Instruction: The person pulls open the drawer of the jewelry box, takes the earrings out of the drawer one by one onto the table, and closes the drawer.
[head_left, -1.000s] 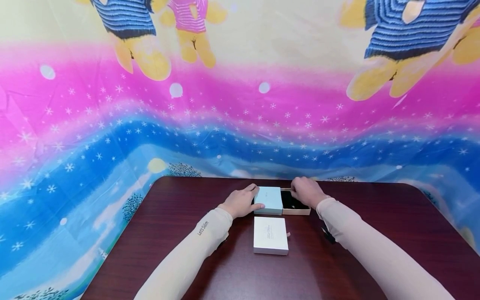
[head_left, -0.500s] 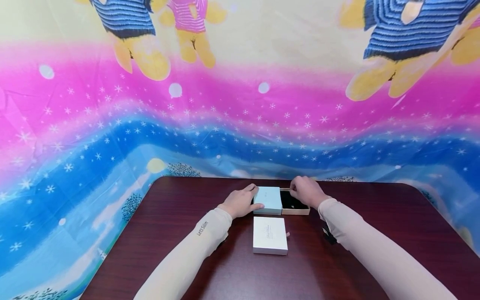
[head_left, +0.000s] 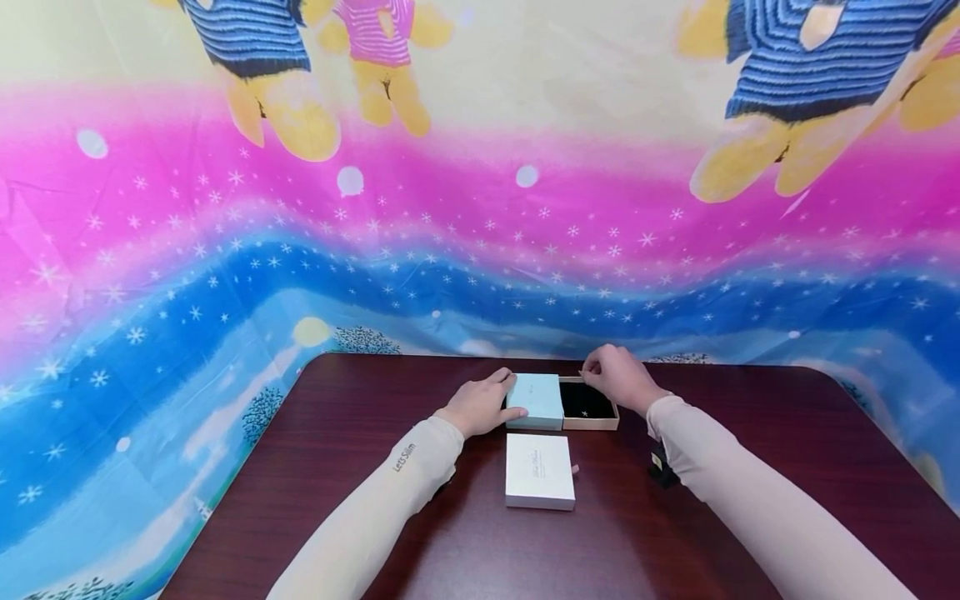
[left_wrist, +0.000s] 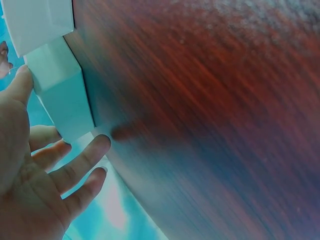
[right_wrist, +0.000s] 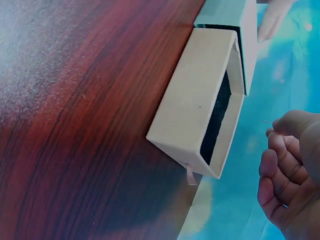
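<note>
A light blue drawer box (head_left: pixel 534 398) lies near the table's back edge, its cream drawer (head_left: pixel 591 423) pulled out to the right. My left hand (head_left: pixel 480 407) holds the blue sleeve at its left end, thumb at the front and fingers towards the back. Over the drawer's back right part, my right hand (head_left: pixel 621 377) pinches a thin metal pin (right_wrist: pixel 267 121) between thumb and forefinger; its other end is hidden. A black pad (head_left: pixel 592 400) fills the drawer, with a tiny shiny piece (head_left: pixel 585 413) on it, too small to identify.
In front of the blue box lies a white box (head_left: pixel 539 471) with a short pink ribbon tab on its right side. A pale ribbon tab (right_wrist: pixel 191 175) hangs from the drawer's end. Behind the dark red table (head_left: pixel 375 383) hangs a printed cloth (head_left: pixel 480 208).
My right hand has risen a little and moved right, and its fingers have come up out of the drawer. The left hand and both boxes stay in place.
</note>
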